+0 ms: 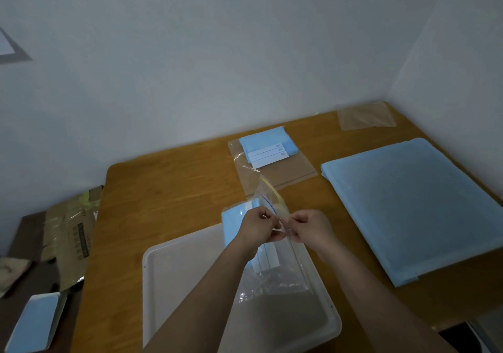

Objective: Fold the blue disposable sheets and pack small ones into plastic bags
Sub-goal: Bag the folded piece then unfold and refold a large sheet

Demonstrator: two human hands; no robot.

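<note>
both the left hand (258, 226) and right hand (313, 227) are pinching the mouth of a clear, crinkled plastic bag (277, 268) holding a folded pale-blue sheet (234, 222) over the white tray (174, 271).

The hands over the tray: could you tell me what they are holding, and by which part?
Both the left hand and the right hand pinch a clear plastic bag at its zip-top edge; a folded blue sheet sits inside.

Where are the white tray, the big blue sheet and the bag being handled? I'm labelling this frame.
white tray (174, 276): head view, bare floor.
big blue sheet (413, 205): head view, middle.
plastic bag (272, 197): head view, upper part.
</note>
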